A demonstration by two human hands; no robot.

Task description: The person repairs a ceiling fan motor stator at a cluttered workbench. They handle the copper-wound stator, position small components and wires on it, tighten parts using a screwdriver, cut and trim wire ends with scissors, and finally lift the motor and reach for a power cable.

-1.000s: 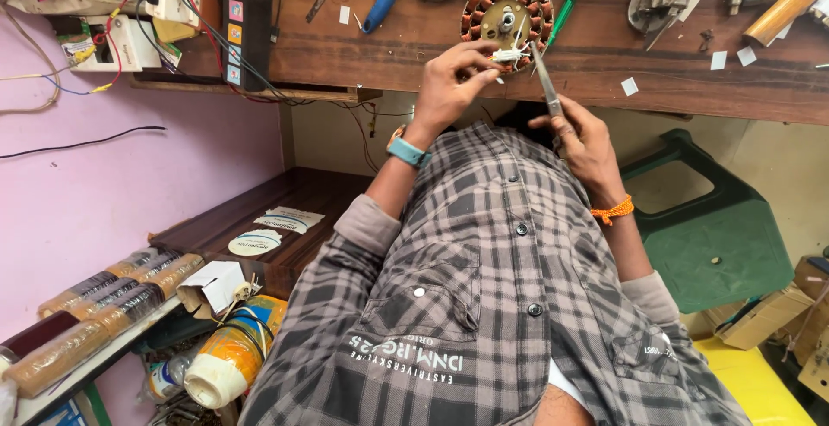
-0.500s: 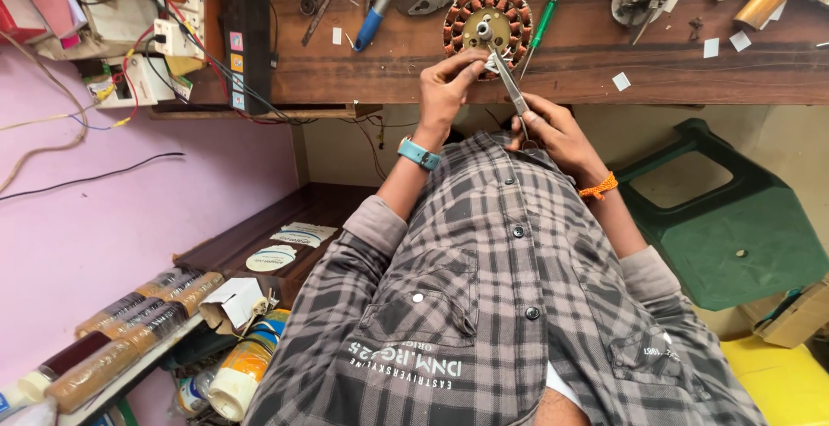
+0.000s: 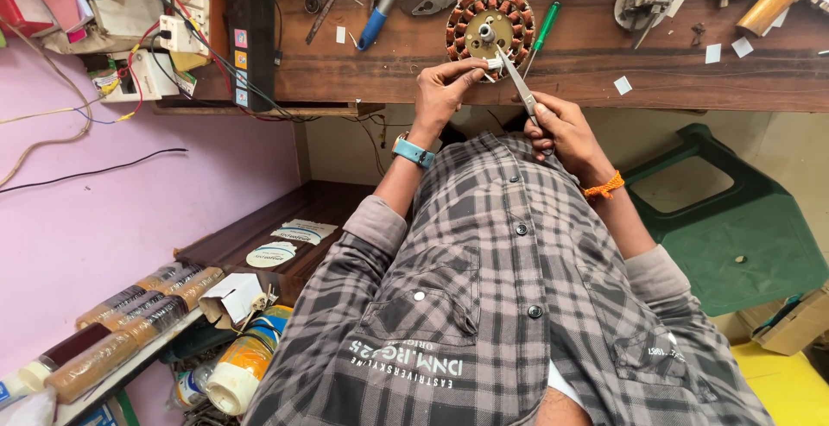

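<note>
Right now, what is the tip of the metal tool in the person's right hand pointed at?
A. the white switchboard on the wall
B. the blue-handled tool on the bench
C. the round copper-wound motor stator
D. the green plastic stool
C: the right hand holds slim metal scissors whose tip meets the edge of the copper-wound stator on the wooden bench, where the left hand pinches beside it.

Both forearms reach forward with sleeves rolled to the elbows. The left hand point(image 3: 445, 89) pinches with fingertips together, wrist bent. The right hand point(image 3: 557, 128) is curled closed in a grip, just beside it.
</note>
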